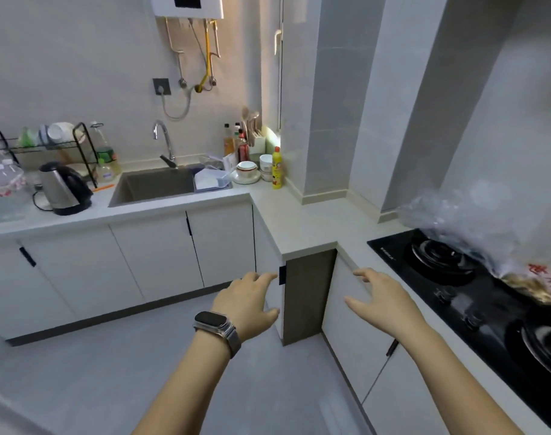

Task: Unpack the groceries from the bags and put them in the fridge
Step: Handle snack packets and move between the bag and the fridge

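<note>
Both hands empty, fingers relaxed and spread, held out before the cabinet corner.

Left hand (247,298), metal-mesh-strap watch (217,324) on wrist, and right hand (381,296) grasping nothing. Crinkled clear plastic grocery bag (475,224) resting on the glossy black glass gas hob (456,290), right of the hands. Brushed-steel kettle (64,188) far left of hob, beside the rectangular sink (155,186).

Bare forearms, left-wrist smartwatch (215,322), metal band.

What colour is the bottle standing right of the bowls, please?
The bottle is yellow with a red cap; the head view shows it.
</note>
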Demonstrator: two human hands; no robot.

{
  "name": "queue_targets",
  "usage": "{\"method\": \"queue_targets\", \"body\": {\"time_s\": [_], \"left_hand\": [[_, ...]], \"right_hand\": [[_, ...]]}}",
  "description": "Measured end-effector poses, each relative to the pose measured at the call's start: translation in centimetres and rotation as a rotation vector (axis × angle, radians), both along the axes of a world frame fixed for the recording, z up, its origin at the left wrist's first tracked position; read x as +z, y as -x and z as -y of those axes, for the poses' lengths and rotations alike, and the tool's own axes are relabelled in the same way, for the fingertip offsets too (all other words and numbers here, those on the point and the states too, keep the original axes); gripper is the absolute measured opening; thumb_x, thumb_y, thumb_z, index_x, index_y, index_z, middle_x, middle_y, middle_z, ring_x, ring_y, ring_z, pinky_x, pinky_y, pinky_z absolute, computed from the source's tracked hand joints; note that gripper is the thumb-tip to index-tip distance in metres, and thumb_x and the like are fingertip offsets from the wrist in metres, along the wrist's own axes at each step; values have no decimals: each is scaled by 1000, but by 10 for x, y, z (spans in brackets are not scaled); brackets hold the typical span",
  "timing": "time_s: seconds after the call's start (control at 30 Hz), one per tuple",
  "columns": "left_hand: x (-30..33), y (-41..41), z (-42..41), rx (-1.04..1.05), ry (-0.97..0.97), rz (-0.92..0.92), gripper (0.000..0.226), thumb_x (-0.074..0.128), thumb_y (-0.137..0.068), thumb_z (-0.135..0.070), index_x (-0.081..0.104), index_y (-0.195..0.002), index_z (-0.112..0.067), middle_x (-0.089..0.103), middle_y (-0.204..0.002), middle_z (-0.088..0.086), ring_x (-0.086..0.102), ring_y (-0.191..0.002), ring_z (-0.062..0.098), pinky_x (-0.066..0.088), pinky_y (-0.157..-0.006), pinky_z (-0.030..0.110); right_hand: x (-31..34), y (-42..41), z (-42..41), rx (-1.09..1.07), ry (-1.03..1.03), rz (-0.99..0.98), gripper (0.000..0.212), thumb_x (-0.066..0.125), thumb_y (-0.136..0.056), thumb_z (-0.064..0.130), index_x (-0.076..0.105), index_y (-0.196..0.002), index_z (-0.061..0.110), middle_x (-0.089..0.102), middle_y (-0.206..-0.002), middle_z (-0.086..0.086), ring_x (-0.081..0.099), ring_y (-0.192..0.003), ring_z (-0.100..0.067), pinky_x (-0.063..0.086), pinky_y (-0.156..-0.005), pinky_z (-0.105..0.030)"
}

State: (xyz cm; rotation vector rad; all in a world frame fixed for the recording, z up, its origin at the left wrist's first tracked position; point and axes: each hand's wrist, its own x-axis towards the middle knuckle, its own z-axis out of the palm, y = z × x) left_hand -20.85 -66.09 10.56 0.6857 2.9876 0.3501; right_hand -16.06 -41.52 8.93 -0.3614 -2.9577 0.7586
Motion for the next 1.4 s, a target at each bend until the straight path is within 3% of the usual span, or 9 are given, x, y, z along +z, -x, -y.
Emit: {"method": "queue_targets", "body": {"time_s": [0.1, 0.47, 0.8, 1.07, 1.27, 1.3, 1.4], "left_hand": [[-10, 30, -38, -99, -1, 10, 65, 51, -90, -45, 22, -146, -35, 43, -140, -2, 51, -120, 21, 51, -89, 35], [-44, 83, -219, -512, -5, 147, 60, 47, -93, -46, 23, -146, -34, 44, -140, -6, 53, -118, 15, 51, -91, 34], [-62, 119, -379, -642, -22, 236, 57, 47, -92, -44, 28, -144, -33, 49, -134, -6, 52, -118, 15, 47, -96, 34], [-73, 148, -462, -696, -65, 243, 57, 49, -91, -41, 30, -144, -32, 43, -138, -8, 47, -123, 15, 47, -94, 31], [-73, 182, -523, -854, -64, 235, 56, 50, -92, -38, 31, -144, -29, 48, -136, -4, 49, -123, 15, 46, -97, 34], [-73, 187, -533, -884, -60, 241, 55, 50, -92, -37, 32, -144, -29, 49, -136, -4, 49, -123, 15, 46, -98, 34], [-75, 200, -558, -955, -75, 265, 51, 50, -94, -33, 36, -142, -28, 53, -134, -5, 52, -121, 13, 46, -97, 31]], "right_hand": [[-8, 4, -33, -114, 24, -1, 59, 64, -84, 43, 42, -137, 29, 49, -135, 3, 50, -119, -16, 43, -84, -28], [-33, -14, -174, -483, 44, 81, 58, 64, -84, 44, 44, -136, 28, 53, -132, 4, 51, -120, -15, 48, -90, -30], [-32, 5, -312, -620, 79, 117, 52, 63, -86, 41, 46, -134, 31, 55, -130, 7, 56, -112, -15, 51, -88, -34], [-37, 18, -385, -744, 128, 95, 50, 65, -86, 36, 49, -133, 28, 58, -128, 4, 61, -99, -14, 48, -81, -27], [-32, 25, -419, -871, 87, 85, 52, 63, -88, 31, 47, -137, 23, 58, -130, 2, 58, -112, -18, 45, -85, -28], [-30, 28, -424, -888, 87, 82, 52, 62, -89, 29, 46, -138, 23, 59, -130, 2, 59, -107, -17, 46, -84, -27], [-29, 37, -440, -921, 81, 49, 49, 60, -90, 26, 47, -137, 22, 61, -124, 1, 54, -69, -5, 49, -77, -27]]}}
